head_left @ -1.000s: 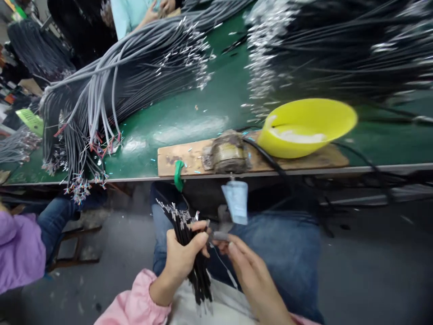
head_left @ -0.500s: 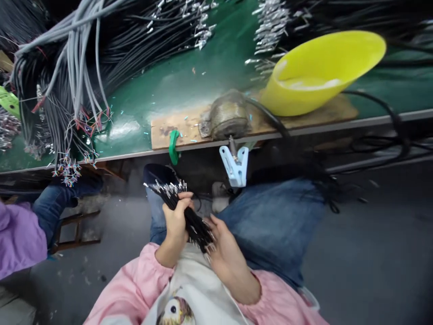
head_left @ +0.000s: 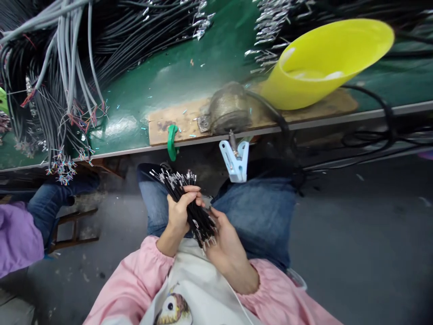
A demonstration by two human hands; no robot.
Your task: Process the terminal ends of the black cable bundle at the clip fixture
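Observation:
My left hand (head_left: 181, 212) is closed around a bundle of short black cables (head_left: 198, 214), held slanting above my lap. Silvery stripped or foil-wrapped ends fan out at its upper left. My right hand (head_left: 228, 248) cups the lower right end, with its thumb along the bundle's side; some of its fingers are hidden behind the cables. Beyond my hands, at the bench edge, a light blue clothes-peg-like clip (head_left: 236, 164) is fixed to the shaft of a small round motor (head_left: 230, 110).
The motor sits on a wooden board (head_left: 162, 126), held by a green clamp (head_left: 172, 142) on the green bench (head_left: 126, 115). A yellow slanted tube (head_left: 304, 85) stands right of it. Grey cables (head_left: 72, 58) pile up at left. A person in a purple garment (head_left: 20, 237) sits at left.
The bundle and my left hand have shifted slightly right and up in view. My right hand stays at the lower end. The bench view has slid a little left and up.

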